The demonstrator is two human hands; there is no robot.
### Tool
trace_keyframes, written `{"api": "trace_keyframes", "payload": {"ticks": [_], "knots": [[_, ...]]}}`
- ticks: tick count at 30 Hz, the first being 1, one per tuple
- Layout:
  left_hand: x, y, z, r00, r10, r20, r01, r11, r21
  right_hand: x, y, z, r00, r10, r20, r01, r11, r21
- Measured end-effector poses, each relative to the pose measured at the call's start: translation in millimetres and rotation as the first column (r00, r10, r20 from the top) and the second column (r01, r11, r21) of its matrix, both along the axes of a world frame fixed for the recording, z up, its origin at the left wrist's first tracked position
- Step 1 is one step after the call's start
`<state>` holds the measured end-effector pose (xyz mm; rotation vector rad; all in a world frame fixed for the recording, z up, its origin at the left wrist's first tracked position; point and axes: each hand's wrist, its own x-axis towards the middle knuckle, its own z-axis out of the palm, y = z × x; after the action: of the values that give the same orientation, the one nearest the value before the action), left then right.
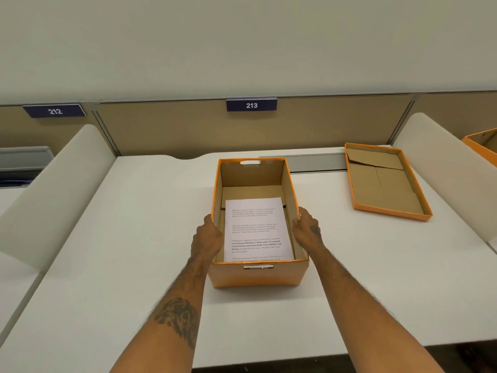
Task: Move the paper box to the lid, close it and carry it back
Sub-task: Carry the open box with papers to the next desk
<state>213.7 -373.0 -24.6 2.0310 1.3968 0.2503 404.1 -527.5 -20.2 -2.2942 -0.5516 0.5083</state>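
An open orange paper box (258, 275) stands on the white desk (134, 238), in the middle of the view. A printed white sheet (256, 230) lies flat inside it. My left hand (208, 238) presses against the box's left wall and my right hand (306, 230) against its right wall, so the box is gripped between them. The orange lid (387, 181) lies upside down on the desk at the far right, brown inside facing up, well apart from the box.
White side dividers (67, 179) flank the desk on the left and on the right. A beige back panel carries a sign "213" (251, 105). Another orange box (484, 146) shows at the right edge, beyond the divider.
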Motion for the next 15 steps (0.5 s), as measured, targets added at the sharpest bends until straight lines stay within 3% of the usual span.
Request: {"api": "trace_keyframes", "payload": {"ticks": [5,9,12,15], "knots": [[-1,-1,8,1.0,-0.017,0.001,0.017,0.999,0.039,4,2,6,0.999,0.03,-0.021,-0.03,0.999,-0.02],[3,7,17,0.994,-0.11,-0.024,0.112,0.983,0.148,8,0,15,0.991,0.063,0.122,-0.051,0.993,-0.103],[10,17,25,0.946,-0.27,-0.181,0.318,0.884,0.344,11,-5,22,0.958,0.153,0.244,-0.095,0.968,-0.232],[20,22,35,0.874,-0.382,-0.302,0.482,0.759,0.438,16,-13,28,0.892,0.224,0.392,-0.077,0.931,-0.357]]}}
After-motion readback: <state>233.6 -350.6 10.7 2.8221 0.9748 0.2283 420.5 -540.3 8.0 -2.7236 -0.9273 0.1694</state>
